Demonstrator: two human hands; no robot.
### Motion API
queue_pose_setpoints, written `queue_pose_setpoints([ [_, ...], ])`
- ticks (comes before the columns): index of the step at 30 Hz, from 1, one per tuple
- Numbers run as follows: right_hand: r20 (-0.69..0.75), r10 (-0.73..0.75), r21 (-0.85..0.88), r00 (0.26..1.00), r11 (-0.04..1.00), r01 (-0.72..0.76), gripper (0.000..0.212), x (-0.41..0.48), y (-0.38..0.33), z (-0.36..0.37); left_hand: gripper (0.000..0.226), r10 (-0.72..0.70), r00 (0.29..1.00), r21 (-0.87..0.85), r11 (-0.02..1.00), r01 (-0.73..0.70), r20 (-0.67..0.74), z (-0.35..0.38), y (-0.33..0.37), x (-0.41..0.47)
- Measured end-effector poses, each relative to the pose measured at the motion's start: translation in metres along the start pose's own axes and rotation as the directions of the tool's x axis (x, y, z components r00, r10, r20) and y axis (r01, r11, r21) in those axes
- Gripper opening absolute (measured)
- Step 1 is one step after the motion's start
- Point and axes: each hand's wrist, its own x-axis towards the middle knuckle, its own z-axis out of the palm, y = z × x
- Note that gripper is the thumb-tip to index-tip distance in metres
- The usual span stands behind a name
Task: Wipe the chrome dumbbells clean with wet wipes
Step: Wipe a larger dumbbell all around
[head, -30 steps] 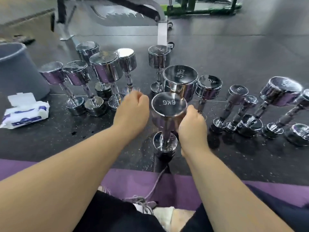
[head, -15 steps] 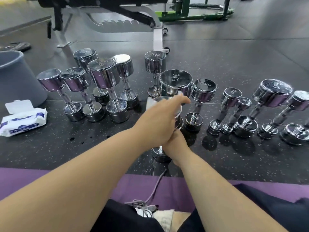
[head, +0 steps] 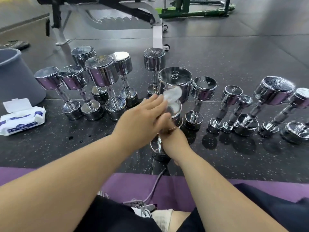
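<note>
Dumbbell front and centre, standing on end on the dark speckled floor, just ahead of the purple mat. Left hand lies flat across its upper head, fingers stretched out and close together, pressing a white wet wipe onto the chrome; the loose end of the wipe sticks up past the fingertips. Right hand sits lower, under the left, closed around the handle below that head, though its fingers are mostly hidden. The bottom head peeks out beside the right wrist, resting on the floor.

Right behind, a bigger dumbbell marked 9KG, and next to it one marked 4KG. Further right, a row of smaller and larger chrome dumbbells, upright. Off to the left, a tight cluster of six more, also on end.

Far left on the floor, a pack of wet wipes with its lid flipped open, just beside a grey bin. Bench frame at the back.
</note>
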Motion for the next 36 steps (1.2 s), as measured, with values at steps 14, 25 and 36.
queue_pose_setpoints([
  [14,0.101,0.035,0.363,0.994,0.929,-0.069,0.038,-0.011,-0.006,-0.001,0.052,-0.464,0.871,-0.266,0.829,0.492,0.162,-0.001,0.015,-0.008],
  [25,-0.003,0.338,0.821,0.941,0.538,-0.19,0.034,-0.014,-0.03,-0.027,0.034,-0.8,0.534,-0.749,0.172,0.64,0.272,0.002,0.046,-0.015],
  [36,-0.276,0.032,0.641,0.96,0.751,0.159,0.008,-0.034,-0.051,-0.036,0.011,-0.644,0.765,-0.64,0.575,0.51,0.031,-0.005,0.054,-0.007],
])
